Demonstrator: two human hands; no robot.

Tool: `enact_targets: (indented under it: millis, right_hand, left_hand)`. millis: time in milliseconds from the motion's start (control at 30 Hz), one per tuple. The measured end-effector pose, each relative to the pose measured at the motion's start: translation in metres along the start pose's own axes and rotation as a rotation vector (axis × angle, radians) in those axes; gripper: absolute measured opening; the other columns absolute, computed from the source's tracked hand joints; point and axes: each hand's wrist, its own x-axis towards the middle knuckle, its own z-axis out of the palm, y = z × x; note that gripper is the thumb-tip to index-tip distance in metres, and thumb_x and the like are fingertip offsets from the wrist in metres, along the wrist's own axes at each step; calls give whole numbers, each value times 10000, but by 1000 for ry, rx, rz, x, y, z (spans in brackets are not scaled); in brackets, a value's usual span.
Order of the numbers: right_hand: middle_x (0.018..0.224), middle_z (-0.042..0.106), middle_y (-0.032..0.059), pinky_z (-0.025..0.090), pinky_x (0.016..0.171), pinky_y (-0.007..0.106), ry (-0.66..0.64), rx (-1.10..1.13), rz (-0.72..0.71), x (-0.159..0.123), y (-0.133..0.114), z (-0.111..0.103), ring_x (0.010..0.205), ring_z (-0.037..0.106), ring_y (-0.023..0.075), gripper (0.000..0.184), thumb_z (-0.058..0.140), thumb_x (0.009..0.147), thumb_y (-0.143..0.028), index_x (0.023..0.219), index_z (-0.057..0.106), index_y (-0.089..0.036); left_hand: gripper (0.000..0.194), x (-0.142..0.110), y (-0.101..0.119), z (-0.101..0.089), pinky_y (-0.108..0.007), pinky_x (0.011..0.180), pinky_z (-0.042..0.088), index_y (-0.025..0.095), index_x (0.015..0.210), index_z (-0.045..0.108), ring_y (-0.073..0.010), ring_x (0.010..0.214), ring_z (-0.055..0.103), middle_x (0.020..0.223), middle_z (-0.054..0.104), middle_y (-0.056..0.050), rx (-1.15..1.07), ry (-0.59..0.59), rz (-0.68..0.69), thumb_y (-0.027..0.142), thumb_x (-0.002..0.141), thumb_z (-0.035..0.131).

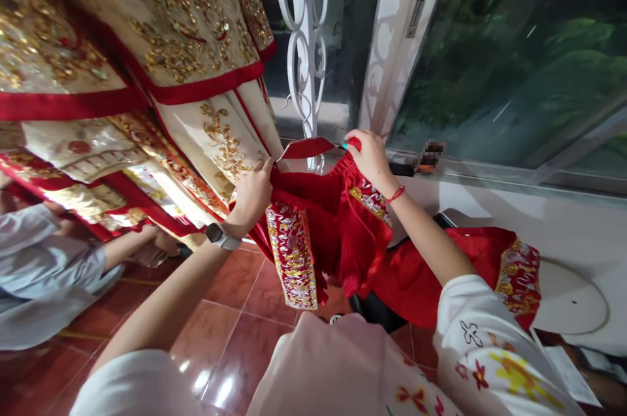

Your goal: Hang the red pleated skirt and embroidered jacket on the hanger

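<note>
A red garment [318, 207] with gold and silver embroidered panels hangs between my two hands, its top edge stretched sideways. My left hand [252, 197] is closed on its left top corner, beside the end of a thin wire hanger [306, 117]. With fingers pinched, my right hand [369, 158] grips the gathered red cloth at the right top corner. The hanger's hook rises between the hands, close to a white scrolled metal post [302, 44]. The fingertips of my left hand are partly hidden.
Cream costumes [200, 31] with gold sequins and red borders hang at the left. More red embroidered cloth [441, 266] lies over something black at the right. A person in light clothes [44, 259] sits at the far left. Ahead is a glass window [514, 63], below it a white wall.
</note>
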Motion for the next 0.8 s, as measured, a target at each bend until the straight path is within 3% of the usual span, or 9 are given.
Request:
enact_targets:
  millis: [100,200,300,400,433,500,600,700,800]
  right_hand:
    - [1185,644,97,467,1080,465,-39,-4,-55,-34,0,5,1157,602,251,454,494,828,-38,1233,631,-189]
    - [1383,517,118,454,1110,461,-63,1,-68,-63,3,0,1287,528,261,652,498,809,-27,1434,475,-212]
    - [1451,434,141,492,1055,466,31,-10,-7,-93,-5,5,1241,555,278,631,536,861,-116,1472,439,-235]
    - [1242,578,129,558,899,403,141,51,140,-135,-13,35,997,644,229,510,489,928,-194,1436,480,-238]
    - [1109,632,103,568,819,361,83,90,195,-151,-14,50,881,656,206,501,469,940,-198,1439,478,-232]
    - [853,669,34,541,679,289,-198,130,313,-181,-13,86,687,641,177,544,469,938,-189,1480,442,-218]
    - [791,707,17,509,687,264,-594,17,437,-214,-8,136,731,688,196,613,524,936,-213,1535,393,-242]
    - [982,753,57,508,793,283,-723,-100,506,-226,-6,170,921,714,222,623,527,953,-231,1554,363,-257]
    - [1131,741,79,504,864,299,-720,-98,510,-226,-7,189,1012,706,222,567,495,975,-208,1530,391,-256]
  left_hand:
    - [593,-1,0,5,-439,843,580,149,1436,527,-313,948,720,1191,696,-188,-71,53,-22,39,868,399]
    - [702,-3,-2,18,-458,898,571,127,1514,421,-299,992,703,1261,655,-207,-177,99,-24,8,822,402]
    - [771,-12,-2,42,-480,1042,505,172,1555,351,-300,1235,598,1444,525,-193,-340,260,25,-5,806,391]
    - [747,-27,-1,68,-510,1194,351,200,1563,331,-307,1474,350,1598,338,-151,-504,449,70,24,841,401]
    - [728,-33,-1,76,-510,1222,305,206,1565,325,-304,1511,279,1627,286,-138,-553,494,73,44,860,412]
    - [698,-44,-1,90,-500,1250,254,225,1567,313,-290,1541,206,1659,216,-115,-642,550,70,87,895,439]
    - [673,-63,-1,109,-486,1246,269,254,1562,311,-269,1542,212,1670,192,-103,-751,528,78,117,918,452]
    - [641,-87,3,131,-465,1225,323,259,1516,381,-256,1530,253,1642,267,-100,-841,464,66,102,899,461]
    - [600,-119,15,164,-422,1115,468,237,1452,442,-253,1424,429,1561,372,-134,-969,469,-57,87,871,456]
